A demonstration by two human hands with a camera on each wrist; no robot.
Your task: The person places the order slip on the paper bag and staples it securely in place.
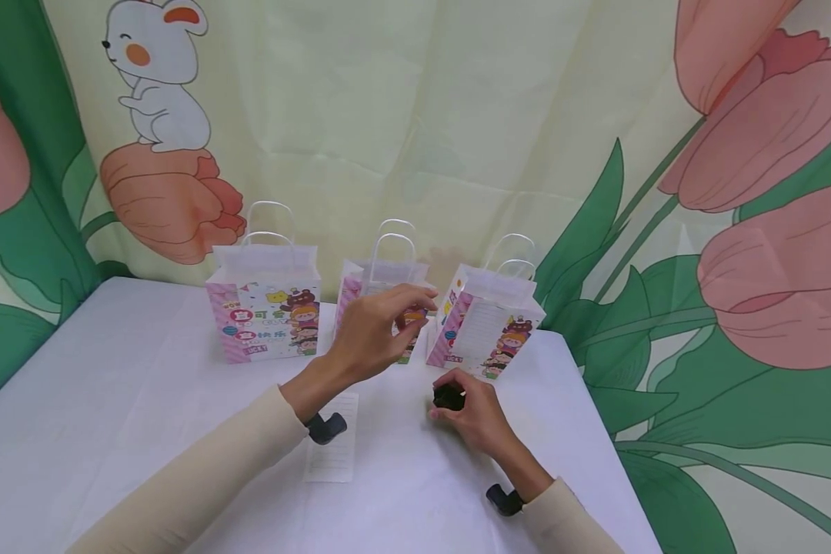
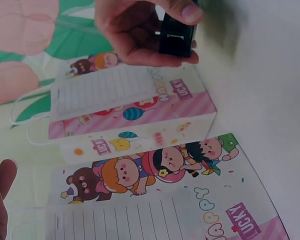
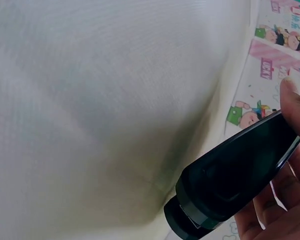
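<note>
In the head view my right hand point(image 1: 481, 415) grips a small black stapler point(image 1: 448, 396) just over the table, in front of the right paper bag point(image 1: 485, 323). Thumb and fingers clasp the stapler point(image 3: 235, 172) from both sides in the right wrist view. My left hand point(image 1: 377, 331) is raised in front of the middle bag point(image 1: 349, 296), its fingers loosely bent and nothing seen between them. Lined paper slips lie against the fronts of the right bag point(image 2: 190, 112) and the middle bag point(image 2: 262, 200). What fastens them cannot be seen.
A third bag point(image 1: 263, 308) with white handles stands at the left and shows no slip on its front. One lined slip point(image 1: 332, 454) lies on the white tablecloth point(image 1: 145, 431), partly beneath my left forearm. Behind the bags hangs a curtain point(image 1: 388, 115) printed with tulips.
</note>
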